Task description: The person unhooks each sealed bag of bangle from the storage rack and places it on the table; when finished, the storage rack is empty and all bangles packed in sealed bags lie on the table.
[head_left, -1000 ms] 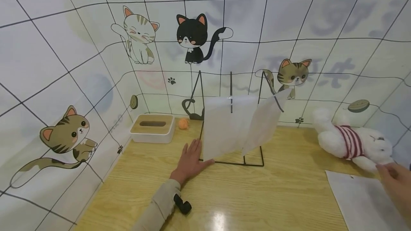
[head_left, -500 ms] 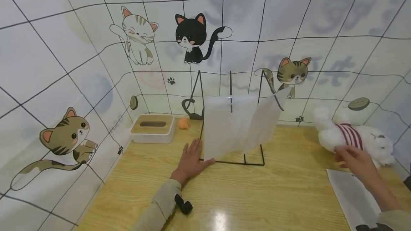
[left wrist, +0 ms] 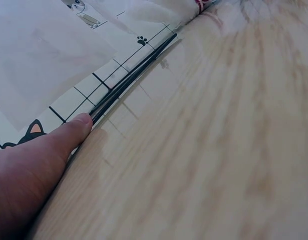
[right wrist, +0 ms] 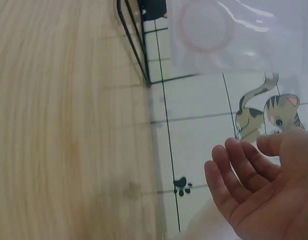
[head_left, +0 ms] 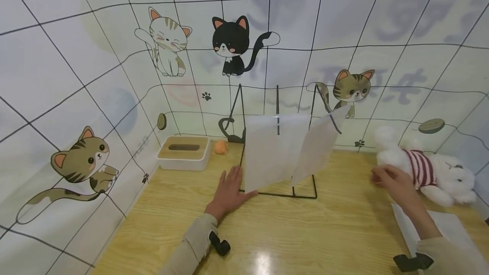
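My left hand (head_left: 227,194) lies flat on the table with fingers spread at the front left corner of a black wire rack (head_left: 286,195). In the left wrist view, the thumb (left wrist: 79,125) touches the rack's base bar. Two translucent white plastic sheets (head_left: 267,152) hang from the rack's prongs, the right one slanting outward. My right hand (head_left: 399,188) is over the table between the rack and a white plush toy (head_left: 454,177) in a red-and-white striped top. The right wrist view shows that hand's fingers (right wrist: 244,165) loosely curved, with nothing in them.
A white paper-like sheet (head_left: 454,228) lies at the front right, partly under the right forearm. At the back left stand a tissue box (head_left: 183,162) with a wooden lid and a small orange ball (head_left: 220,147). Cat-printed walls (head_left: 305,24) close off the back and left.
My right hand has swung left from the right edge, past the plush toy toward the rack. The left hand stays at the rack's base, and the sheets hang as before.
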